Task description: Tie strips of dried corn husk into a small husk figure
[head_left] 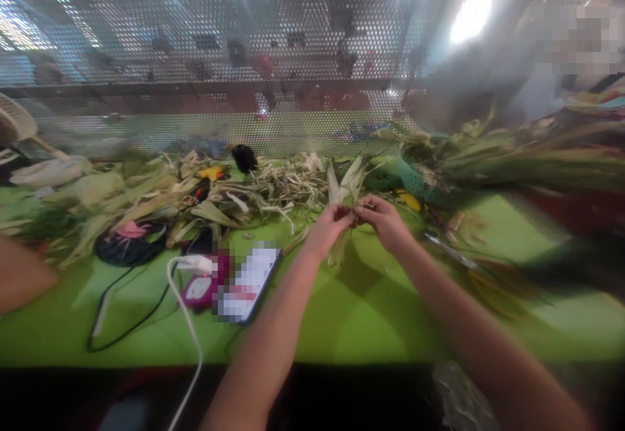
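"Husk [352, 180] first: where is it, taking the phone [251, 284] as our mark?"

"To the phone's right and a little beyond, held up over the green table [336, 327]."

"And the plug [198, 263] with the purple box [199, 291]?"

"Just left of the phone. Probably set there so the cable [199, 353] runs clear of the arms."

"How do the hands have it?"

"Left hand [329, 232] and right hand [383, 219] meet beyond the phone, to its right, thumbs and fingers pinched on the husk's lower part. Blades fan up above them and a pale end hangs below. I'd guess the low grip pins the gathered part and leaves the blades loose. What exactly sits between the fingertips is too small to tell."

"Farther off?"

"Beyond the phone, a pile [288, 180] of loose husk, likely put there for easy reach. Right of that, also past the phone, a green basket [417, 180]. Farthest beyond it, the mesh [195, 60]."
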The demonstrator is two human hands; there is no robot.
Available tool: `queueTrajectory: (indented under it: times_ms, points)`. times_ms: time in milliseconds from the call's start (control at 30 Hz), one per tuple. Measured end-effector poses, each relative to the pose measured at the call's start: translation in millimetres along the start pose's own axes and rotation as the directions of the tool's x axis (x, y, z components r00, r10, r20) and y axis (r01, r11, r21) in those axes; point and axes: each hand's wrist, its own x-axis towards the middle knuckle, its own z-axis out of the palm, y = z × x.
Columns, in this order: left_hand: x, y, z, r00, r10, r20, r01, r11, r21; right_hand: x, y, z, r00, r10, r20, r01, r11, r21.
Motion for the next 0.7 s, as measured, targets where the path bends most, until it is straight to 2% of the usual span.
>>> queueTrajectory:
  times_ms: [133, 267, 567, 700]
  points:
    - [-0.2, 1.2, 0.3, 0.997, 0.017, -0.071, -0.017, 1.0, -0.002, 0.6, -3.9, -3.5, 0.998, 0.049, -0.046, -0.045, 0.997, 0.065]
    - [1.5, 1.0, -2.7, 0.992, -0.007, -0.129, 0.011, 1.0, 0.029, 3.6, -5.2, -9.6, 0.994, 0.044, -0.097, -0.032, 0.992, 0.118]
    - [2.9, 2.7, -10.4, 0.974, 0.107, -0.199, -0.044, 0.953, 0.3, 4.0, -7.1, -10.6, 0.989, 0.08, -0.127, -0.071, 0.995, 0.075]
    - [4.2, 7.1, -13.6, 0.955, 0.131, -0.267, -0.039, 0.946, 0.323, 4.3, -14.6, -19.1, 0.982, 0.127, -0.14, -0.116, 0.99, 0.085]
